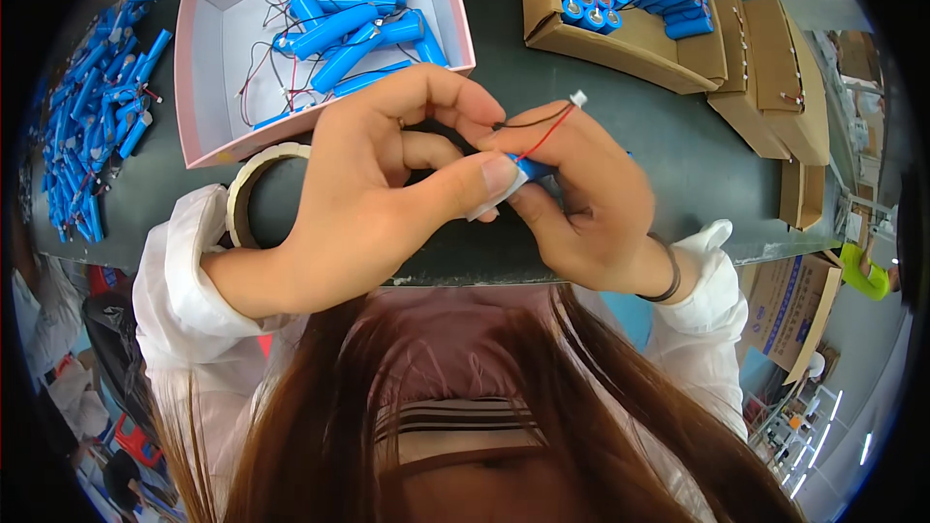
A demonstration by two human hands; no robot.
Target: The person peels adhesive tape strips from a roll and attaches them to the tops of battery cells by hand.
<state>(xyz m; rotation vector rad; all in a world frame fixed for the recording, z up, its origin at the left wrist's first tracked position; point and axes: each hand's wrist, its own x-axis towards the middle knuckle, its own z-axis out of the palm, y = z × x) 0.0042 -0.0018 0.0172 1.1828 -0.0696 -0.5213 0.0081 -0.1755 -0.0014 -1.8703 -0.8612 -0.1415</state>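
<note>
Both my hands meet above the front of the dark table, around a blue cylindrical battery (536,170). My left hand (373,174) pinches the battery's near end, its thumb pressing on a whitish piece of tape (501,197). Wrapped about the battery's body, the fingers of my right hand (599,194) hide most of it. A red and a black wire rise from it to a small white connector (578,98) over my right hand. Beside my left wrist lies a tape roll (238,205).
Beyond my left hand stands a pink-rimmed box (181,102) holding several wired batteries. A heap of blue batteries (102,107) spreads at far left. At the back right, a cardboard box (620,56) holds upright batteries; more cardboard boxes (770,68) stand right of it.
</note>
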